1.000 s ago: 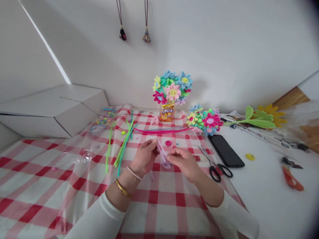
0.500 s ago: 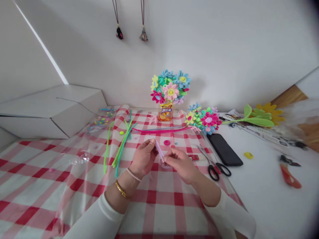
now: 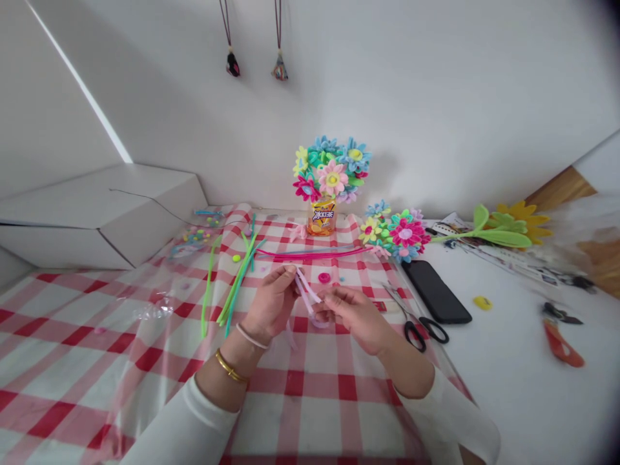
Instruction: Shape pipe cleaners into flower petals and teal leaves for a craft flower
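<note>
A lilac pipe cleaner [image 3: 304, 292], bent into narrow loops, is stretched between my hands over the checked cloth. My left hand [image 3: 272, 303] pinches its upper end between thumb and fingers. At its right side, the closed fingers of my right hand [image 3: 354, 318] grip another stretch of it. A curl of the strip hangs below, and a pale tail shows under my left palm. Just beyond my hands lies a round magenta coil [image 3: 324, 278]. The black-handled scissors [image 3: 411, 316] lie to the right of my right hand, blades partly apart.
Green pipe cleaners [image 3: 237, 284] lie on the left, magenta ones [image 3: 314, 256] across the back. Behind stands a flower bouquet [image 3: 332, 171] in an orange container [image 3: 322, 218]. More flowers [image 3: 405, 232], a black phone [image 3: 438, 292] and a yellow piece [image 3: 483, 302] are at right; a white box [image 3: 87, 213] is left.
My left hand has moved slightly left and up with the strip's end. The lilac strip now shows as separated strands instead of one narrow band. My right hand has shifted slightly right.
</note>
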The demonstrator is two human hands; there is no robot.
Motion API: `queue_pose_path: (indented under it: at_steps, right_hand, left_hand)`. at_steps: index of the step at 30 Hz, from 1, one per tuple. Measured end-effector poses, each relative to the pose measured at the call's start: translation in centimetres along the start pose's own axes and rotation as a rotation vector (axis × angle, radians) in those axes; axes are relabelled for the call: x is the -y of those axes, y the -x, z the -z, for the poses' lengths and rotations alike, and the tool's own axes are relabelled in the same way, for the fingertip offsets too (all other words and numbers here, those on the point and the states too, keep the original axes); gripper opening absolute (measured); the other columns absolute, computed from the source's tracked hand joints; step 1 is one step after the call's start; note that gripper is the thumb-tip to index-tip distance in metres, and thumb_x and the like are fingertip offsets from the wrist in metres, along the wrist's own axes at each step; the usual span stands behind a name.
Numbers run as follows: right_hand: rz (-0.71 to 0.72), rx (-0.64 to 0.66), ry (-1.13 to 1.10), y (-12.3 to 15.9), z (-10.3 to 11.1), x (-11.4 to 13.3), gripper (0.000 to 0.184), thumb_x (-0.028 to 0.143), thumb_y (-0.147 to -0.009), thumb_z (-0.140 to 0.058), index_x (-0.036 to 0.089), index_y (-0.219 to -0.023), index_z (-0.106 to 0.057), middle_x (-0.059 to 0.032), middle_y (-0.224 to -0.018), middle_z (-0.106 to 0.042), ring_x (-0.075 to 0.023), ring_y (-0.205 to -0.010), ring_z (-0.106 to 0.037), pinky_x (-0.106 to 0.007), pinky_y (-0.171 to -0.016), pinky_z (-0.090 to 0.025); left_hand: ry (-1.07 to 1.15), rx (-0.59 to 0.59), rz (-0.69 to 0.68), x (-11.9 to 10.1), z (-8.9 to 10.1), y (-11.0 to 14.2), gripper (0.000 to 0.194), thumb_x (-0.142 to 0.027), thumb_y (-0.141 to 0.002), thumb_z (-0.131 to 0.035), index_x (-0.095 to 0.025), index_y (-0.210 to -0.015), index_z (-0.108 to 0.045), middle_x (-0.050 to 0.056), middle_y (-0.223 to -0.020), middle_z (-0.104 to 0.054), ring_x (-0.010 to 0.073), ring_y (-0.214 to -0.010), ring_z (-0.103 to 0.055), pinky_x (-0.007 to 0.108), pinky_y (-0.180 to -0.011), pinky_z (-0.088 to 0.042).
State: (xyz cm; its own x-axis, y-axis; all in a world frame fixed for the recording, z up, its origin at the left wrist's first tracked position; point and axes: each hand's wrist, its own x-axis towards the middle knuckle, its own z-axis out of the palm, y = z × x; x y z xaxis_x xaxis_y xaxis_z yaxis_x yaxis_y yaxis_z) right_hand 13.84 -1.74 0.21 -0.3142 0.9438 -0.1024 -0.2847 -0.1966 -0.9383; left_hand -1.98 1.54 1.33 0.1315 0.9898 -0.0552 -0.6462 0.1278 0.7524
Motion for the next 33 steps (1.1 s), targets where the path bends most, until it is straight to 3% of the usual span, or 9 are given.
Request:
queue_pose_path:
  at_steps: [5, 9, 16, 33]
  right_hand:
    - [0.006, 0.010, 0.009, 0.1, -0.3, 0.1, 0.023, 0.039, -0.075, -0.062, 0.016, -0.080, -0.063, -0.0027, -0.076, -0.062, -0.0151, -0.073, -0.060, -0.034, -0.073, -0.048]
    - [0.015, -0.017, 0.165, 0.3, -0.5, 0.3, 0.020, 0.034, -0.070, -0.067, 0.015, -0.071, -0.061, -0.0013, -0.069, -0.061, -0.0136, -0.067, -0.059, -0.031, -0.069, -0.047]
    - [0.072, -0.044, 0.173, 0.2, -0.3, 0.1, 0.017, 0.032, -0.073, -0.063, 0.016, -0.070, -0.059, -0.0006, -0.067, -0.061, -0.0126, -0.063, -0.057, -0.030, -0.066, -0.045]
    - [0.069, -0.058, 0.164, 0.5, -1.2, 0.7, 0.015, 0.028, -0.070, -0.064, 0.017, -0.066, -0.055, 0.0004, -0.066, -0.062, -0.0163, -0.070, -0.063, -0.033, -0.070, -0.048]
  left_hand:
    - [-0.098, 0.019, 0.010, 0.3, -0.1, 0.3, 0.014, -0.024, -0.069, -0.067, -0.012, -0.067, -0.059, -0.002, -0.059, -0.054, 0.0062, -0.051, -0.044, 0.019, -0.052, -0.036]
    - [-0.157, 0.022, 0.032, 0.5, -0.2, 0.4, 0.019, -0.026, -0.068, -0.067, -0.013, -0.063, -0.054, -0.004, -0.050, -0.047, 0.0061, -0.047, -0.041, 0.019, -0.048, -0.033]
    - [-0.078, 0.167, 0.084, 0.1, -0.2, 0.6, 0.016, -0.023, -0.075, -0.061, -0.014, -0.067, -0.051, -0.005, -0.048, -0.043, 0.0051, -0.044, -0.037, 0.018, -0.045, -0.029]
    - [-0.085, 0.112, 0.054, 0.6, -0.1, 0.4, 0.019, -0.025, -0.074, -0.062, -0.014, -0.063, -0.051, -0.004, -0.048, -0.044, 0.0075, -0.046, -0.042, 0.020, -0.046, -0.035]
